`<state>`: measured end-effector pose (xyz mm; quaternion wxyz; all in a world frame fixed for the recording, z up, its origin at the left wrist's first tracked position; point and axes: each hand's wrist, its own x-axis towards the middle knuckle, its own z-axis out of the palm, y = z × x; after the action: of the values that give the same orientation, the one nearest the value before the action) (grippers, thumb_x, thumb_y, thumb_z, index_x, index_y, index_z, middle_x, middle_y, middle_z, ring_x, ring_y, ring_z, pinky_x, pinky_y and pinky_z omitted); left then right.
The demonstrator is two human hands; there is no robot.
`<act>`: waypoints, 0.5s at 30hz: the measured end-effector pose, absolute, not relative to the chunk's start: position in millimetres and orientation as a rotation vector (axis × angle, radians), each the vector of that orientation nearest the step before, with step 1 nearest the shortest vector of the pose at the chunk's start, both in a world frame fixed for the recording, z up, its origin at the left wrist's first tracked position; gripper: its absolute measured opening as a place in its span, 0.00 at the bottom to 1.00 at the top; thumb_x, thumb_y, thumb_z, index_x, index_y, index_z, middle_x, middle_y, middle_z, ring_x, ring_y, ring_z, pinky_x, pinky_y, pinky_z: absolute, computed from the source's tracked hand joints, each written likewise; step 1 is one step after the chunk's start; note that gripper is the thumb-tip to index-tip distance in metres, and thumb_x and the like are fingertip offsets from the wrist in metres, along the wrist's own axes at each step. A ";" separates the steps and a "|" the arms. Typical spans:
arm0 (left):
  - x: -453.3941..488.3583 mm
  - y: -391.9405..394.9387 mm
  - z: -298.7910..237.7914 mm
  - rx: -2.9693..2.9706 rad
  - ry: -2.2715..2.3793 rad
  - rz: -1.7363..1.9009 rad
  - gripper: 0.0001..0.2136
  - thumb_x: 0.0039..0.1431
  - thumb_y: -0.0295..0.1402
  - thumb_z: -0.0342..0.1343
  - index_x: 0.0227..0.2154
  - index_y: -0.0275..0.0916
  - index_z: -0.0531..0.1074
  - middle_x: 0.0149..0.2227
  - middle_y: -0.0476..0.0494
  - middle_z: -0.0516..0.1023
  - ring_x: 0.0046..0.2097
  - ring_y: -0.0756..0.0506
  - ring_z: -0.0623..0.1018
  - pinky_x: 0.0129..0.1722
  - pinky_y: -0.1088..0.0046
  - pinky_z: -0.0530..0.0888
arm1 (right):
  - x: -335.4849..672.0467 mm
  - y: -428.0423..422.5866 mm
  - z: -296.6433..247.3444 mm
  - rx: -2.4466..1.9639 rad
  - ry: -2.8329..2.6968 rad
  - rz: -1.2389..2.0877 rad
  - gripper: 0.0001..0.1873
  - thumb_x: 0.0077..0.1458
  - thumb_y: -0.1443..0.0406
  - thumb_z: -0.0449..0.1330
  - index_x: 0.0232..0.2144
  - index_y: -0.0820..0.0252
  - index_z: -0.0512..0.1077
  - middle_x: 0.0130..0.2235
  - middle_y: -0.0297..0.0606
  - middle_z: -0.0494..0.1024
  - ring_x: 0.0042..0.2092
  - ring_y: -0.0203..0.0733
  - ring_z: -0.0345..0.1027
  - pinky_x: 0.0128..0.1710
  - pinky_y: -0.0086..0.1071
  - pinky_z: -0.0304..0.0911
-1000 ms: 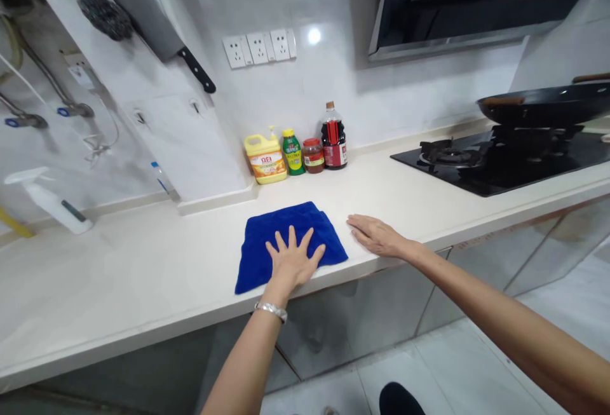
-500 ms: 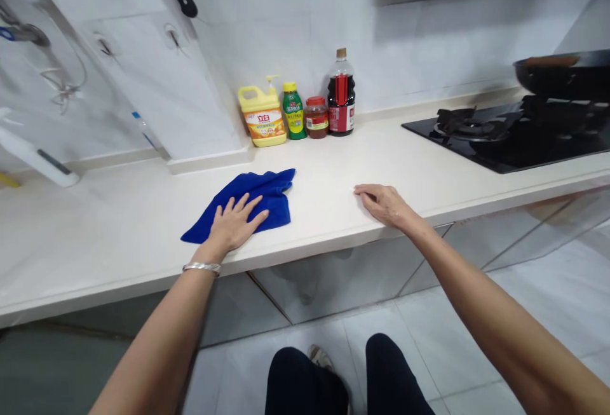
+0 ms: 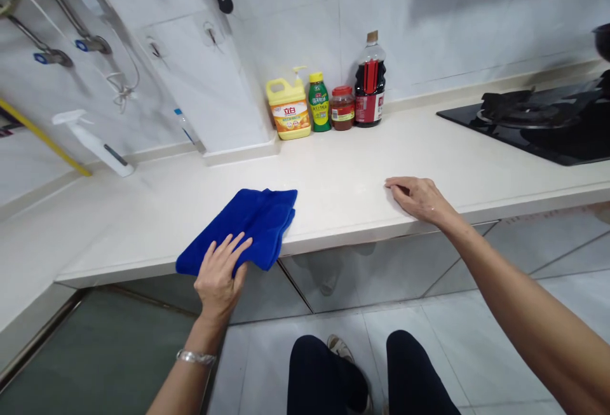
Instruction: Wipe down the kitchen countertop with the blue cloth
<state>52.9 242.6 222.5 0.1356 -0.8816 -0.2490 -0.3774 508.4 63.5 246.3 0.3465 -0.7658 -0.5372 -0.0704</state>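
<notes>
A blue cloth [image 3: 252,224] lies bunched at the front edge of the pale countertop [image 3: 343,180], partly hanging over it. My left hand [image 3: 220,272] presses flat on the cloth's near corner, fingers stretched out, palm past the counter's edge. A silver bracelet [image 3: 195,358] sits on that wrist. My right hand [image 3: 417,197] rests palm down on the bare counter to the right, fingers slightly curled, holding nothing.
Against the back wall stand a yellow detergent bottle [image 3: 288,110], a green bottle [image 3: 319,102], a red-lidded jar [image 3: 342,108] and a dark sauce bottle [image 3: 370,81]. A black gas hob [image 3: 538,124] is at the right. A white spray bottle [image 3: 93,142] lies left. My legs [image 3: 372,374] are below.
My left hand has dragged the blue cloth left and toward the counter's front edge, bunching it. The right hand has stayed on the counter. The view tilted downward.
</notes>
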 end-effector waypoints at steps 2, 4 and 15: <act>48.9 239.1 207.7 -2.501 -0.765 -1.136 0.20 0.71 0.36 0.49 0.62 0.44 0.71 0.64 0.39 0.73 0.69 0.39 0.67 0.73 0.49 0.57 | 508.4 64.0 245.4 -1.984 -1.398 -0.187 0.20 0.61 0.63 0.52 0.45 0.55 0.83 0.48 0.41 0.85 0.49 0.52 0.79 0.55 0.45 0.71; 49.0 232.5 194.1 -2.490 -0.896 -1.119 0.21 0.72 0.38 0.44 0.62 0.41 0.71 0.67 0.37 0.70 0.73 0.37 0.59 0.74 0.44 0.52 | 509.0 64.9 245.0 -1.984 -1.391 -0.187 0.20 0.61 0.63 0.52 0.45 0.55 0.83 0.48 0.41 0.85 0.49 0.52 0.80 0.55 0.45 0.71; 87.3 167.6 102.6 -2.535 -2.085 -1.249 0.33 0.69 0.36 0.23 0.71 0.35 0.57 0.69 0.35 0.66 0.73 0.40 0.61 0.69 0.55 0.67 | 514.8 66.7 247.8 -1.989 -1.358 -0.165 0.19 0.59 0.58 0.52 0.41 0.50 0.83 0.43 0.38 0.86 0.39 0.49 0.80 0.44 0.40 0.74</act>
<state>87.3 167.6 102.6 -0.1839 -0.7095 -0.5835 -0.3497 514.8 66.7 247.8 0.3560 -0.7700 -0.5256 -0.0639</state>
